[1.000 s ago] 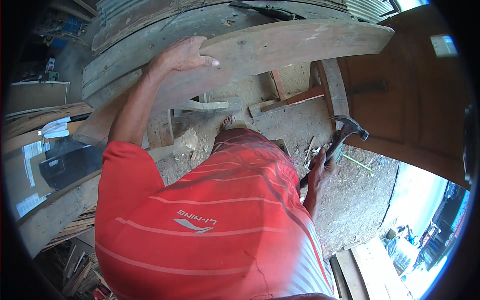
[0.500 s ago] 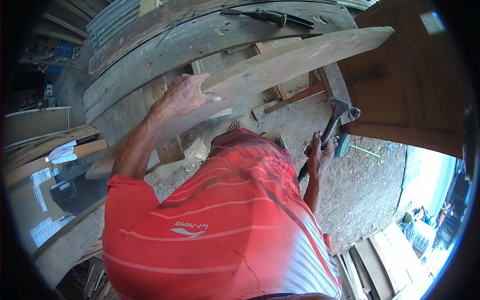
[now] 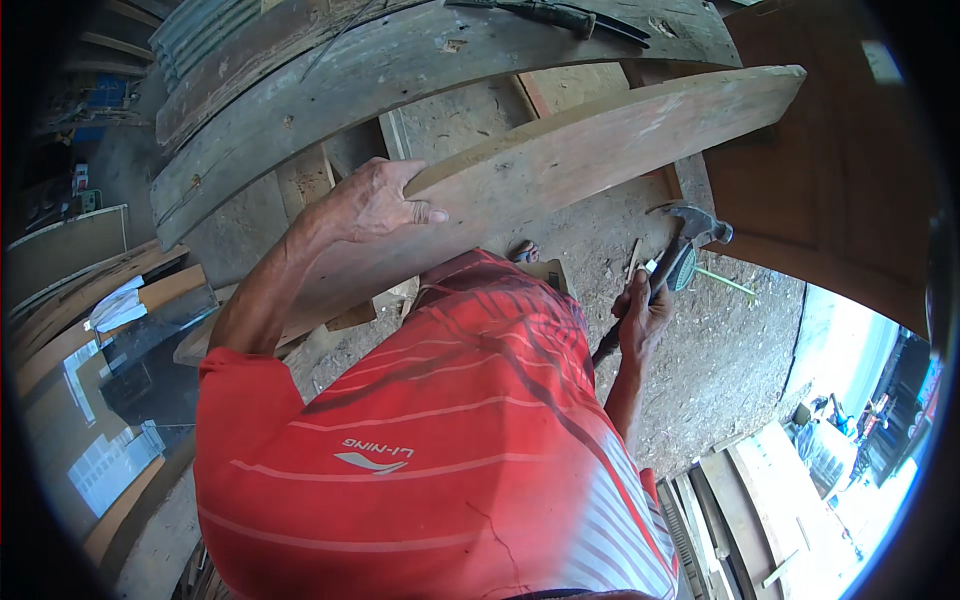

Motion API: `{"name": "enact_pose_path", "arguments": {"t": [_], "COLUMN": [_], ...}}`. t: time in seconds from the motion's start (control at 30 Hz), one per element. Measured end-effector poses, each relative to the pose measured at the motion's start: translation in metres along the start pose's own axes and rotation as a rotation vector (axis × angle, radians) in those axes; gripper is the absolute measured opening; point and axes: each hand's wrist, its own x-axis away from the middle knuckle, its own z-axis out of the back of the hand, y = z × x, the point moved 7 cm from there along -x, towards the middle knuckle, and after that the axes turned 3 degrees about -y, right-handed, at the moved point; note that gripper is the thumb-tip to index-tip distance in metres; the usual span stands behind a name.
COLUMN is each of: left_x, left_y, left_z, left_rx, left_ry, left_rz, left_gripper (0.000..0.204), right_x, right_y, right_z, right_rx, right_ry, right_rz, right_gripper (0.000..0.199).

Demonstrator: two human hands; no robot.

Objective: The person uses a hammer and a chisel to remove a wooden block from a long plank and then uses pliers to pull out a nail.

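Gripping the upper edge of a long, pale, weathered plank (image 3: 600, 150), the left hand (image 3: 375, 200) curls its fingers over it; the right hand (image 3: 640, 315) wraps a claw hammer (image 3: 670, 260), seemingly with something small and pale.

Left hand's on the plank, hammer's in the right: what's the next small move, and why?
Probably steady the plank before swinging. The left hand grips only its upper edge, and its far end juts free by the brown door, while the right hand holds the hammer low, off the wood.
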Motion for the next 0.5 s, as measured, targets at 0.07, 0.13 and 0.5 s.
{"name": "enact_pose_path", "arguments": {"t": [0.07,0.13,0.5], "left_x": [-0.006,-0.019,-0.099], "left_y": [-0.006,-0.015,-0.07], "left_z": [-0.007,-0.012,-0.027], "left_rx": [0.044,0.105,-0.008], "left_ry": [-0.053,-0.109,-0.073], "left_rz": [-0.018,-0.045,0.031], "left_gripper": [0.072,0.072,0.064], "right_x": [-0.003,-0.007,-0.045], "right_y": [-0.012,-0.025,-0.047], "right_z": [-0.007,-0.017,-0.052], "right_rx": [0.005,0.019,0.179], "right_ry": [-0.02,-0.041,-0.111], "right_rz": [0.021,0.059,-0.019], "right_gripper": [0.031,0.03,0.032]}}
